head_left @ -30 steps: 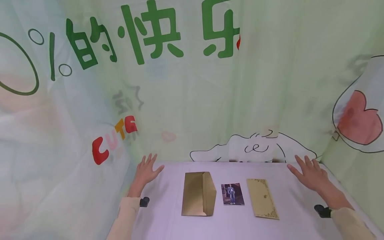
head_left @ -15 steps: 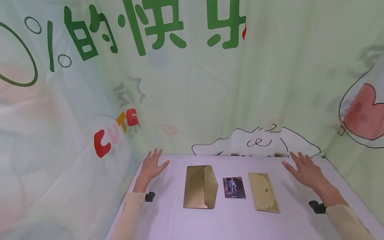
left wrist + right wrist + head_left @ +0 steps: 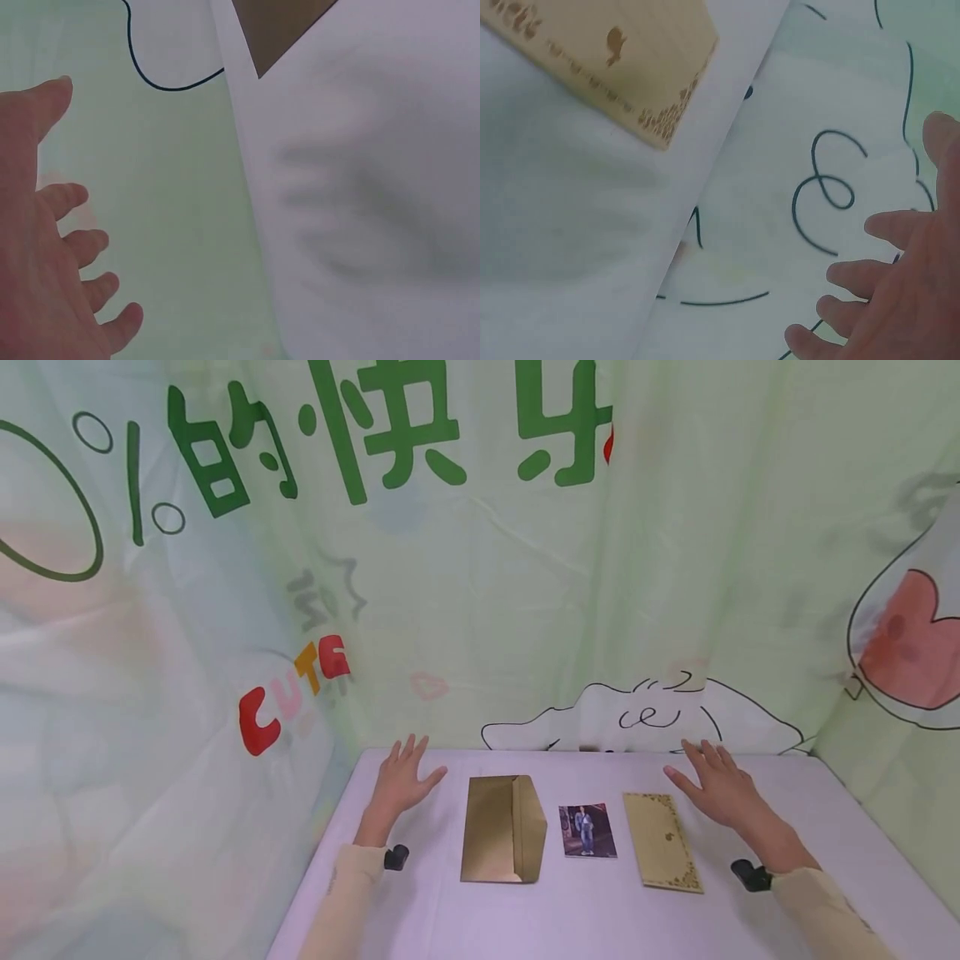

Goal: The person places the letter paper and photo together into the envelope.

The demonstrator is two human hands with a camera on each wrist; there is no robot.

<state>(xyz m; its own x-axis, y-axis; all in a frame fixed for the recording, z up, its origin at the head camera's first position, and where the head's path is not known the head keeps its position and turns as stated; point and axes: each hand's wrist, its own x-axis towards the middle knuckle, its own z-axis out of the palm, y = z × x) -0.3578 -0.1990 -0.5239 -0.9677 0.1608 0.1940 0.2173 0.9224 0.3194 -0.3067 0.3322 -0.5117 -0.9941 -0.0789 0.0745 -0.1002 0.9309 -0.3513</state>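
Note:
My left hand (image 3: 401, 783) hovers over the table's left part with its fingers spread, holding nothing. To its right lies a gold envelope (image 3: 489, 831), its pointed flap folded out to the right. A small photo (image 3: 587, 831) of a standing person in blue is in the middle. Right of the photo lies a tan card (image 3: 662, 842) with brown ornate corners; the right wrist view shows the card (image 3: 615, 64) with a small motif near its edge. My right hand (image 3: 720, 789), also spread and holding nothing, is above and right of the card. In the left wrist view the left hand (image 3: 45, 247) casts a soft shadow.
A pale lilac cloth covers the table (image 3: 540, 927). Behind it and on both sides hang light green curtains (image 3: 480, 610) printed with green characters, a red heart and a line drawing. Dark cameras sit on both wrists.
Both hands have moved inward, the left one to the right and the right one to the left. The view has shifted slightly. The envelope, photo and card lie as before.

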